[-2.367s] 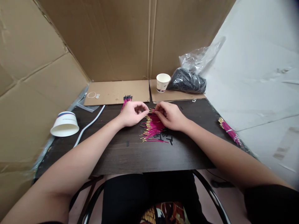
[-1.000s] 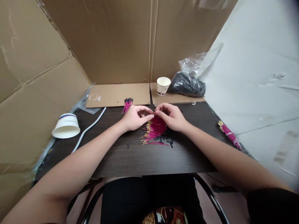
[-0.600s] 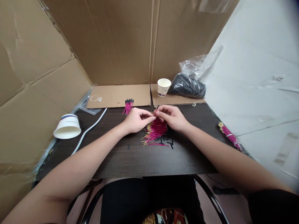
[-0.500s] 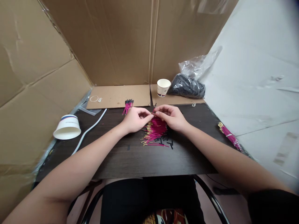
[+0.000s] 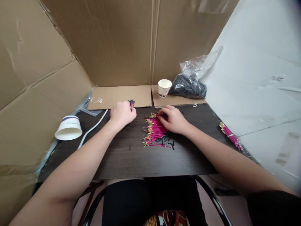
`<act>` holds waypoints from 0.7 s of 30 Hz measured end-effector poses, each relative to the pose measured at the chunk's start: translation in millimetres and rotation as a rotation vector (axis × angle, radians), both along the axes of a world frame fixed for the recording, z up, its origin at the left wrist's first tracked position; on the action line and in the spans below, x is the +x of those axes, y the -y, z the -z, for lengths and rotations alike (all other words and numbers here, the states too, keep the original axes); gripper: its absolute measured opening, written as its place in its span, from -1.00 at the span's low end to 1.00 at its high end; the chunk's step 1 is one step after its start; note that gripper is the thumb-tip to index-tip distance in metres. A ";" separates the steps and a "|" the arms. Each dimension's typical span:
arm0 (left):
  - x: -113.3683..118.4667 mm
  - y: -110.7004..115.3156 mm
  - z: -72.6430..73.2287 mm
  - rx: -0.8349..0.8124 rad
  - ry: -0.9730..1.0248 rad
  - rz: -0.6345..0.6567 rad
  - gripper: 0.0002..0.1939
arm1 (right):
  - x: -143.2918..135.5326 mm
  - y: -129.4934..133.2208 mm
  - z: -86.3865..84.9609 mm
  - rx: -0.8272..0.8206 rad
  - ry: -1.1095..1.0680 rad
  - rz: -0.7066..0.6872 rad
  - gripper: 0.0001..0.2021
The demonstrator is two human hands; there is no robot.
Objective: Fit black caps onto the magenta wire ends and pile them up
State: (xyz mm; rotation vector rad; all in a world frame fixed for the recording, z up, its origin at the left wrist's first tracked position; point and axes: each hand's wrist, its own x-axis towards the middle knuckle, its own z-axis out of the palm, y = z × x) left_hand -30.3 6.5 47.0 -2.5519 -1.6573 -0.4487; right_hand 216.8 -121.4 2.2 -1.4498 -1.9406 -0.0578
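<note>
My left hand (image 5: 123, 113) is closed, fingers curled down, beside a small bunch of pink wires with black sleeves on their ends (image 5: 132, 103). Its back hides most of that bunch and whatever its fingers hold. At the right side of a larger pile of pink wires with gold-coloured metal tips (image 5: 155, 128), my right hand (image 5: 173, 119) has thumb and fingers drawn together. What lies between its fingertips is too small to make out. Several loose short black sleeves (image 5: 172, 143) lie at the near right of the pile.
On the dark table (image 5: 117, 163) a wide paper cup (image 5: 68, 128) lies tipped at left, near a white cord (image 5: 92, 128). A cardboard sheet (image 5: 113, 94) holds rubber rings (image 5: 95, 99). Behind are an upright cup (image 5: 164, 89) and a bag of black pieces (image 5: 189, 86). A tied wire bundle (image 5: 231, 136) lies at right.
My left hand has moved left, away from my right hand, to the small bunch of sleeved wires. My right hand has stayed by the pile, its fingers now lower over the wires.
</note>
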 end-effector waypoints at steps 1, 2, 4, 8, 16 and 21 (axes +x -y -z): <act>0.2 -0.2 0.2 -0.005 -0.010 -0.002 -0.74 | 1.1 -0.6 0.2 -0.007 0.008 0.009 -0.94; 0.4 -0.5 0.4 -0.009 -0.020 -0.002 -0.74 | 2.0 -1.0 0.4 -0.015 0.015 0.019 -0.93; 0.6 -1.3 0.7 -0.016 -0.037 -0.004 -0.74 | 3.5 -1.7 0.7 -0.033 0.028 0.038 -0.93; 0.7 -2.6 0.3 -0.018 -0.044 -0.020 -0.73 | 4.5 -2.0 1.4 -0.063 0.053 0.060 -0.91; 5.0 10.4 0.0 0.010 0.083 0.071 -0.84 | 4.5 -2.0 -0.7 -0.070 0.026 0.022 -0.92; 14.7 25.6 13.1 -0.068 0.312 0.264 -0.82 | 4.5 -3.6 1.1 -0.051 0.024 0.014 -0.92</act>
